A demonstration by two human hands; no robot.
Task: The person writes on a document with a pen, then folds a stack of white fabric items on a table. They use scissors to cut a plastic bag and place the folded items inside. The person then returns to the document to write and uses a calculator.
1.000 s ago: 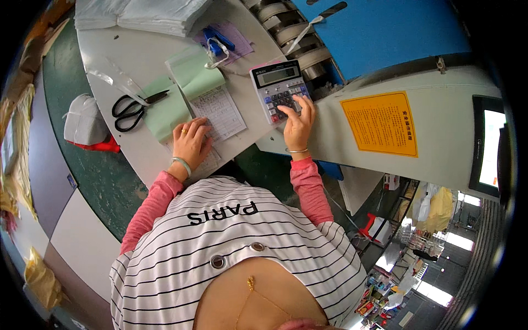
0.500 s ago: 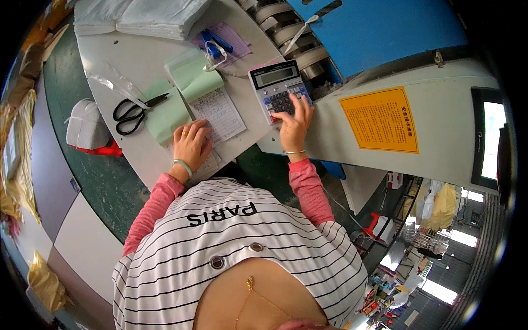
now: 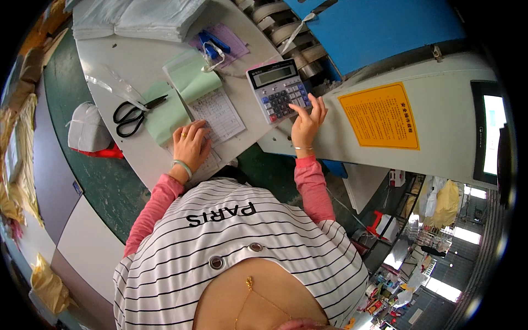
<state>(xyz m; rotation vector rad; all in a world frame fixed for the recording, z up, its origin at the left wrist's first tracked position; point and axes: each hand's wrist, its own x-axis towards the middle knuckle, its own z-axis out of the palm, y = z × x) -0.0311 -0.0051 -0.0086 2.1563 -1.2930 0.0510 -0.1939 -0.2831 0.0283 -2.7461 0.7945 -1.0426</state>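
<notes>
White round-edged worktable (image 3: 132, 66) beside blue-and-cream machine (image 3: 385, 71). Left hand (image 3: 191, 144) flat, fingers relaxed, palm pressing printed ruled paper form (image 3: 217, 115) at table's near edge, grasping nothing. Right hand (image 3: 308, 120) loose, index finger extended onto keys of grey desktop calculator (image 3: 278, 96) at table's right edge. Black-handled scissors (image 3: 135, 114) left of form, on pale green paper sheet (image 3: 165, 113).

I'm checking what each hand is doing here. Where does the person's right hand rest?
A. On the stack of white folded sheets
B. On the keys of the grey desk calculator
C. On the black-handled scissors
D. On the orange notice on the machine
B: the right hand has fingers on the keypad of the grey desk calculator, while the left hand lies flat on the printed paper form.
</notes>
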